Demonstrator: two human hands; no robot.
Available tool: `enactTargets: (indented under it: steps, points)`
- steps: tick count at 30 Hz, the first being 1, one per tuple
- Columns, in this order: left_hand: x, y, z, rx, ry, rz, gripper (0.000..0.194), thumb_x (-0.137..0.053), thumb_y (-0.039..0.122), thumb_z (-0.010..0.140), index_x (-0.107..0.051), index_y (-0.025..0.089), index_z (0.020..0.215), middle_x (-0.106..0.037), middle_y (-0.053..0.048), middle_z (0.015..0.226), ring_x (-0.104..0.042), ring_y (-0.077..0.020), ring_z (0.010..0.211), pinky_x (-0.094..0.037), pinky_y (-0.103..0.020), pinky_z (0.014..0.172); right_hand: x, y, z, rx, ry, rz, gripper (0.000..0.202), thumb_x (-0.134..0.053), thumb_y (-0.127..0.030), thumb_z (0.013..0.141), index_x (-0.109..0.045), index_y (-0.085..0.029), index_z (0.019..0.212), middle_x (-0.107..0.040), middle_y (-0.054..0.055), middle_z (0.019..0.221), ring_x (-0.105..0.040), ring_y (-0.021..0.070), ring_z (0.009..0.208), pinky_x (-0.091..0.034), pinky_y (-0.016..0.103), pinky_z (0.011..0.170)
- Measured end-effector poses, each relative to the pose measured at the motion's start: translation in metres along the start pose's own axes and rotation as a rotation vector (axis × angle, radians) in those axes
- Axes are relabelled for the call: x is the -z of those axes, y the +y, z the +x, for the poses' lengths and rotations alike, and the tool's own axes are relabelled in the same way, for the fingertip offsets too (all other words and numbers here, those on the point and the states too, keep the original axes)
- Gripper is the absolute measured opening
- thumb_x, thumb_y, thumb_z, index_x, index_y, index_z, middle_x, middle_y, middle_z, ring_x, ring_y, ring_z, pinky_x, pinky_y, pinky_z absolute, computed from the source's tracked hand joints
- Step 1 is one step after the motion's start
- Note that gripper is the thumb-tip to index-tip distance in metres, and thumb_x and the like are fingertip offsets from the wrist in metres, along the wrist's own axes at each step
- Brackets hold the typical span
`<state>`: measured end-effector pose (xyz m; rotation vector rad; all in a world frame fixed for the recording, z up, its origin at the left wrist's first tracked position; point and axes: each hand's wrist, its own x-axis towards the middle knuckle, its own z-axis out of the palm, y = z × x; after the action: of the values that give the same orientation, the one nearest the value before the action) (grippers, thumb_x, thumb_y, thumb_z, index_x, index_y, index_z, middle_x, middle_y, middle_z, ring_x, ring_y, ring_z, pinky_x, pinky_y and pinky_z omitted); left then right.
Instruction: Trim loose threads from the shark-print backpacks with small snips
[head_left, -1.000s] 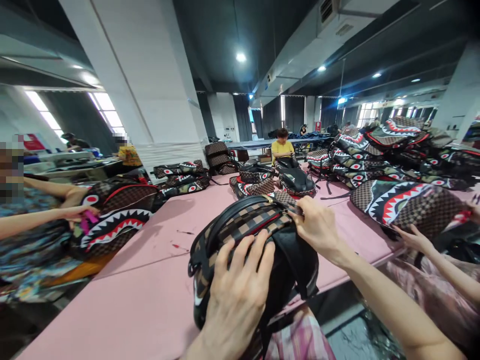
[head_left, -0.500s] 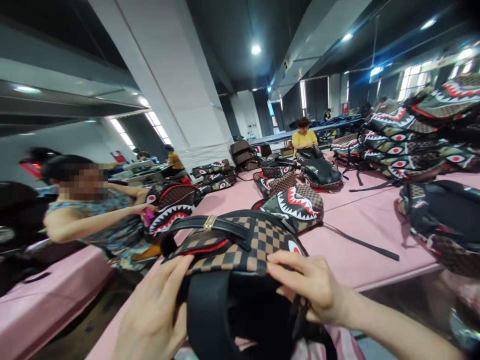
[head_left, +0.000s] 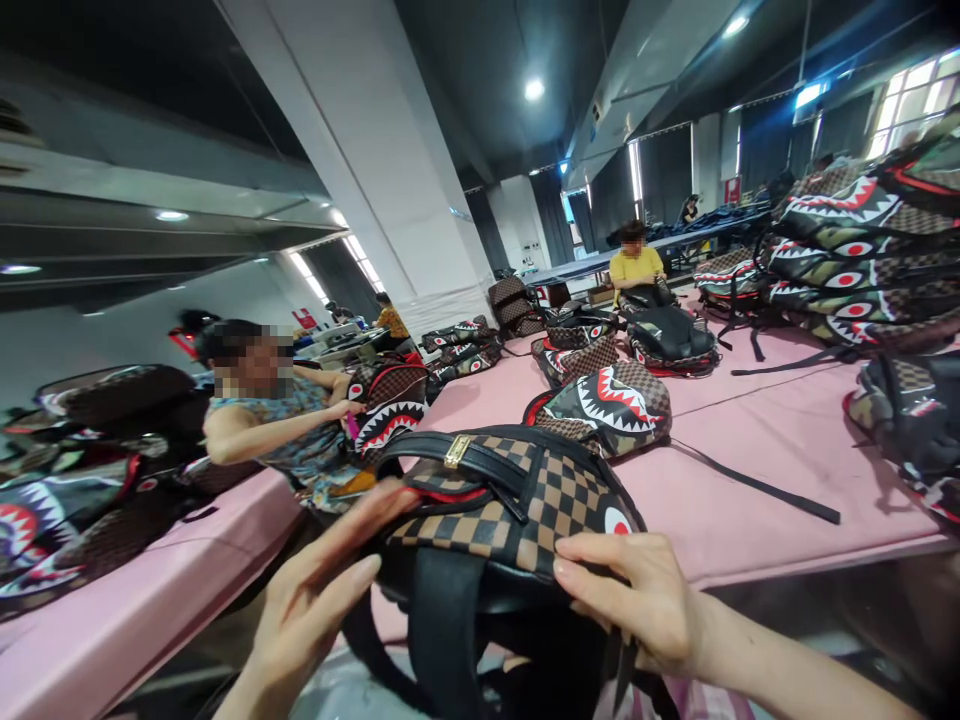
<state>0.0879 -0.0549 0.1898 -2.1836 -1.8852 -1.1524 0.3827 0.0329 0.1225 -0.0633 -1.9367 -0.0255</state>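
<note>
A brown-and-black checkered backpack (head_left: 517, 490) is in front of me, its top handle with a gold buckle facing up and black straps hanging toward me. My left hand (head_left: 322, 580) lies along its left side, fingers stretched out by the red-edged opening and thumb apart. With thumb and fingers, my right hand (head_left: 637, 590) pinches the bag's near right edge, just below a printed red-and-white eye. The right hand's lower fingers are partly hidden behind the bag.
Shark-mouth backpacks lie on the pink table (head_left: 757, 440), one (head_left: 607, 405) just beyond mine. A tall backpack stack (head_left: 847, 260) stands at right. A co-worker (head_left: 262, 420) at left handles another bag; a person in yellow (head_left: 637, 265) sits farther back. More bags (head_left: 82, 510) lie at far left.
My view has swung left, showing more bags at left. My left hand's fingers have straightened and its thumb has come off the bag. My right hand keeps its pinch on the backpack.
</note>
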Motion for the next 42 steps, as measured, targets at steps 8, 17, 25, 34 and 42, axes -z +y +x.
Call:
enactTargets:
  steps: [8,17,25,34,42]
  points:
    - [-0.033,0.035,0.014,-0.489,-0.027,0.346,0.054,-0.035,0.022,0.088,-0.024,0.027,0.14,-0.048,-0.008,0.132,-0.046,-0.0231,0.119,-0.037,-0.039,0.097,0.027,0.016,-0.002,-0.34,0.001,0.424,0.025,-0.053,-0.014,0.084,-0.062,-0.021,0.106,-0.06,0.008,0.093,-0.06,0.0127,0.079,-0.05,0.022,0.066]
    - [-0.029,0.052,0.031,-0.576,-0.115,0.509,0.063,-0.031,0.026,0.087,-0.005,0.02,0.144,-0.046,-0.012,0.134,-0.053,-0.024,0.111,-0.043,-0.033,0.086,0.031,0.025,0.007,-0.498,0.016,0.495,0.012,-0.058,-0.023,0.083,-0.068,-0.017,0.083,-0.063,0.006,0.082,-0.059,0.012,0.072,-0.048,0.022,0.062]
    - [-0.022,0.079,0.054,-0.351,-0.42,0.447,0.071,-0.035,0.03,0.082,-0.002,0.018,0.144,-0.046,-0.011,0.133,-0.056,-0.0243,0.103,-0.044,-0.037,0.086,0.042,0.035,0.016,-0.499,-0.065,0.473,0.01,-0.059,-0.019,0.082,-0.068,-0.017,0.078,-0.064,0.005,0.077,-0.059,0.0129,0.071,-0.047,0.023,0.063]
    - [-0.032,0.091,0.042,-0.3,-0.408,0.432,0.07,-0.041,0.027,0.076,-0.018,0.015,0.141,-0.048,-0.014,0.131,-0.057,-0.0265,0.096,-0.045,-0.042,0.084,0.011,0.075,0.113,-0.676,-0.294,0.381,0.023,-0.045,-0.016,0.079,-0.068,-0.013,0.081,-0.066,0.003,0.074,-0.06,0.0142,0.07,-0.045,0.024,0.066]
    - [-0.03,0.082,0.078,-0.356,-0.458,0.377,0.04,-0.044,0.03,0.074,-0.051,0.019,0.113,-0.064,-0.007,0.097,-0.06,-0.025,0.087,-0.047,-0.036,0.075,0.007,0.036,0.135,-0.233,-0.436,0.531,0.018,-0.05,-0.015,0.083,-0.068,-0.017,0.079,-0.061,0.006,0.097,-0.057,0.0158,0.091,-0.045,0.028,0.079]
